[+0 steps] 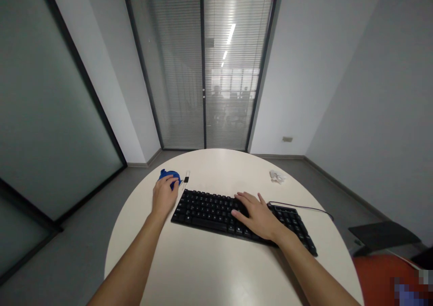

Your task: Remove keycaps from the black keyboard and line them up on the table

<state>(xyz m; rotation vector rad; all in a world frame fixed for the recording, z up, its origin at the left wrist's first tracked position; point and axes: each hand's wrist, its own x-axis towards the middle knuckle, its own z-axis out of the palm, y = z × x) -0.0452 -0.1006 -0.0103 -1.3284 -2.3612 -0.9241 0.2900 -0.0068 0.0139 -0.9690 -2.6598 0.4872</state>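
A black keyboard (206, 210) lies slightly slanted across the round table, its number pad on the right. My right hand (259, 218) is spread over its right half, palm down, thumb apart from the fingers, covering some keys. Beyond the keyboard's left end, my left hand (165, 193) curls its fingers over a rounded blue object (166, 174) with a small knob at its upper left. The hand hides part of it, so its exact kind cannot be made out. Just right of it lies a black binder clip (186, 179) with wire handles.
Crumpled white tissue (277, 176) lies at the back right of the pale table (189, 261). The keyboard's cable (301, 205) runs over the right edge. A red chair seat (379, 276) is at the lower right. Behind stand glass doors (230, 94) with blinds.
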